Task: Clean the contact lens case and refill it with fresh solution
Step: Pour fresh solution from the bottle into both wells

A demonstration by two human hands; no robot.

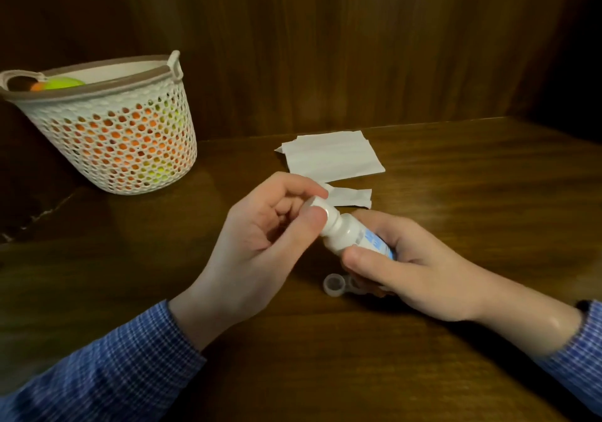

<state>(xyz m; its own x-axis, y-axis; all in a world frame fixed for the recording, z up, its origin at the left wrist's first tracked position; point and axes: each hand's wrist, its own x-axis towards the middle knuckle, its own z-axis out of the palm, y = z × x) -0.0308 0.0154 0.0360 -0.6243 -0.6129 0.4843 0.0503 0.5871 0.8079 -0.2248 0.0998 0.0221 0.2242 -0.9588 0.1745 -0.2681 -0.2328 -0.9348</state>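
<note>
A small white solution bottle with a blue label is held tilted above the wooden table, its cap end pointing up and left. My right hand grips the bottle's body. My left hand pinches the white cap between thumb and fingers. Below the bottle, the clear contact lens case lies on the table with one open well showing; my right hand hides the other half.
A folded white tissue lies behind the hands, with a smaller tissue piece just in front of it. A white perforated basket holding orange and green items stands at the back left. A wooden wall backs the table.
</note>
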